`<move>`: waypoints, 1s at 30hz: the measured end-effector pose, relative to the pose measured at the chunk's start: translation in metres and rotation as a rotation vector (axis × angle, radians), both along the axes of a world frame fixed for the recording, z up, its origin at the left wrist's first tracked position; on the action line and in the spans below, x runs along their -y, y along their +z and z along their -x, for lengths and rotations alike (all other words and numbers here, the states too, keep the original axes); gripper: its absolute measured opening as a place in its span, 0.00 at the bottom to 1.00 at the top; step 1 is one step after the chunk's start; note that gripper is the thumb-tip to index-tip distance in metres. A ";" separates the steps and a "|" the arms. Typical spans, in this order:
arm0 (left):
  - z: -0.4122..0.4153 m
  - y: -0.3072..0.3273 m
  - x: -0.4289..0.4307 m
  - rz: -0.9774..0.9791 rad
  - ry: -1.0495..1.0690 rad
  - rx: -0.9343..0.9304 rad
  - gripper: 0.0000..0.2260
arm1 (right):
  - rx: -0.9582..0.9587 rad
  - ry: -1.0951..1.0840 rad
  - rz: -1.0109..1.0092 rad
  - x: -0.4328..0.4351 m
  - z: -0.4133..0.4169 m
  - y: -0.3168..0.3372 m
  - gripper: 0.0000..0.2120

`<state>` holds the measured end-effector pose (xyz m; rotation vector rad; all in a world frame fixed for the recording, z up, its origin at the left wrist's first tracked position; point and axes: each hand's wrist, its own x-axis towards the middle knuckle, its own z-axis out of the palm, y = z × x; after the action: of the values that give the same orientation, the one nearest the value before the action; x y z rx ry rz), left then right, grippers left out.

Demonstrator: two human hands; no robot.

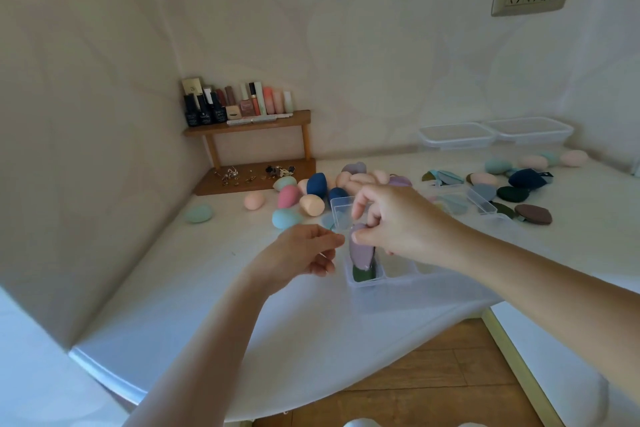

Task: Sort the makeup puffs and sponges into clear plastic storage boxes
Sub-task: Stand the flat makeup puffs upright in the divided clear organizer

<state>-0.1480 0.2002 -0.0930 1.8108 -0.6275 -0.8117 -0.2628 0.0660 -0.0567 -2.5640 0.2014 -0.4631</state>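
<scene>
The right hand (pixel 391 218) is nearer, its grip pinching the upper end of the lilac puff (pixel 360 250), which stands on edge in the clear box (pixel 367 283) on the desk (pixel 207 288), long axis 12-to-6, extending toward 7 o'clock from the grip; the left hand (pixel 304 250) sits at 9 o'clock, its grip state not determinable.

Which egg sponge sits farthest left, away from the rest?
The mint-green sponge, lying alone on the white table, left of the small peach sponge; every other sponge lies further right.
</scene>
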 end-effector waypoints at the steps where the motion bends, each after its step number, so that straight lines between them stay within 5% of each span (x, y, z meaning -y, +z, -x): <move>1: 0.000 -0.001 -0.001 0.002 -0.041 -0.077 0.08 | -0.019 -0.014 0.016 -0.002 -0.002 -0.003 0.07; 9: 0.001 -0.001 -0.006 0.075 -0.195 -0.322 0.08 | 0.007 -0.019 0.027 -0.011 0.000 -0.014 0.05; 22: 0.006 -0.009 0.002 0.087 -0.267 -0.327 0.11 | -0.143 0.172 0.162 0.016 0.014 -0.004 0.03; 28: 0.005 -0.011 0.003 0.096 -0.284 -0.319 0.11 | -0.078 0.078 -0.007 0.015 0.014 -0.012 0.04; 30: 0.005 -0.012 0.002 0.098 -0.292 -0.306 0.11 | -0.033 -0.027 0.185 0.011 0.013 -0.013 0.07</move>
<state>-0.1532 0.1979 -0.1047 1.4844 -0.7240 -1.2057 -0.2754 0.0549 -0.0701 -2.7544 0.2141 -0.4692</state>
